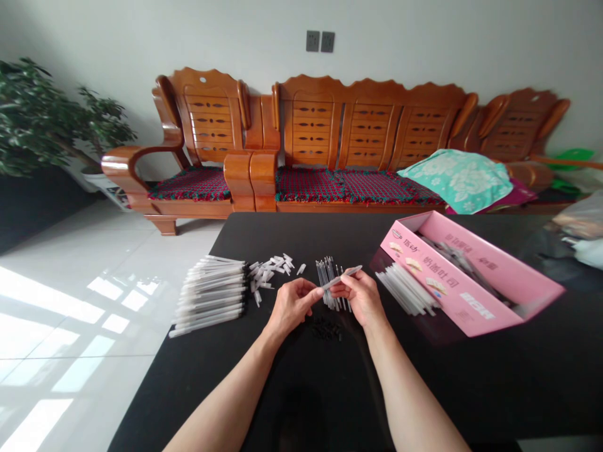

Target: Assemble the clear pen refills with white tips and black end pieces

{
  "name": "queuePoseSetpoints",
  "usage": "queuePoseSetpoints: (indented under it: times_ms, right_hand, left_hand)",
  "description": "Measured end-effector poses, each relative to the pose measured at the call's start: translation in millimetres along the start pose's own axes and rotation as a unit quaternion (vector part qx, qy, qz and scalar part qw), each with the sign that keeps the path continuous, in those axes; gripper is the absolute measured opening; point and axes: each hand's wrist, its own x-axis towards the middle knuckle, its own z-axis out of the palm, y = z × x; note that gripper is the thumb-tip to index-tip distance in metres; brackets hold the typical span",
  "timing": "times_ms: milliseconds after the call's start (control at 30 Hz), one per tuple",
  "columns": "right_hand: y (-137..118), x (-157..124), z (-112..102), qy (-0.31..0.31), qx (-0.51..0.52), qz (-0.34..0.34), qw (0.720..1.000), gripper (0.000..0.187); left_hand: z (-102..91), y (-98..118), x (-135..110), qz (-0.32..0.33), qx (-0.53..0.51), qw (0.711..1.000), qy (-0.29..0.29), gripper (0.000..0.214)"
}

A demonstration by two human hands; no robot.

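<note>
A whitish translucent pen barrel [352,270] slants across the space between my hands, its right end higher. My left hand [294,303] pinches its left end with thumb and forefinger. Further along, the fingers of my right hand [362,299] are closed around it. Beneath and behind the hands lies a row of pen refills [325,273] with metallic tips, partly hidden. Small black plugs [326,329] are heaped just in front of them. Beyond my left hand, white pen caps [271,270] are scattered. Right of my right hand is a stack of white pen barrels [407,289].
Stacked white pens with black ends [211,292] lie on the black table [226,389] near its left edge. A pink box [471,276] with contents stands at the right. Behind are a wooden bench [367,125] with a turquoise cloth [464,179] and a plant [47,119]; plastic bags [584,232] are far right.
</note>
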Motion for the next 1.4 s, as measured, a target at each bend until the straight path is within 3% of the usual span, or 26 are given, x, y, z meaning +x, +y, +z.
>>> queuePoseSetpoints:
  times_ms: [133, 267, 367, 533, 733, 867, 967, 1033, 1167, 1267, 1400]
  right_hand:
    - [0, 0, 0, -0.006, -0.002, 0.001, 1.0, 0.028]
    - [1, 0, 0, -0.013, -0.007, 0.001, 1.0, 0.027]
    - [2, 0, -1, -0.013, -0.008, -0.001, 1.0, 0.027]
    - [2, 0, -2, -0.011, -0.012, -0.003, 1.0, 0.028]
    - [2, 0, 0, -0.022, -0.023, -0.002, 0.999, 0.025]
    - [2, 0, -1, -0.022, -0.031, 0.001, 0.999, 0.024]
    - [1, 1, -4, -0.005, -0.026, 0.001, 1.0, 0.027]
    - [-1, 1, -5, 0.001, -0.021, 0.002, 1.0, 0.032]
    - [-4, 1, -4, 0.002, -0.02, 0.0, 1.0, 0.051]
    - [-5, -1, -2, -0.001, -0.017, -0.012, 1.0, 0.065]
    - [-4, -1, -3, -0.008, -0.004, -0.001, 1.0, 0.037]
  left_hand:
    - [1.3, -1, 0, -0.015, 0.019, 0.999, -0.034, 0.049]
    - [1.3, 0, 1, -0.008, 0.03, 1.0, -0.002, 0.034]
    - [0.1, 1, 1, -0.002, 0.023, 1.0, 0.01, 0.037]
    - [-1.0, 1, 1, -0.02, 0.03, 0.999, -0.033, 0.048]
    - [2.1, 5, 0, -0.023, 0.06, 0.998, 0.004, 0.024]
    - [2.4, 12, -3, 0.039, 0.129, 0.991, -0.003, 0.02]
    - [-10.8, 20, -4, 0.104, 0.253, 0.962, 0.029, 0.022]
    - [-27.1, 26, -7, 0.109, 0.35, 0.928, 0.069, 0.017]
    - [-59.8, 31, -22, 0.018, 0.494, 0.862, 0.113, 0.019]
    - [-70.5, 25, -38, -0.036, 0.55, 0.829, 0.098, 0.023]
    - [-68.4, 16, -46, -0.039, 0.555, 0.829, 0.061, 0.025]
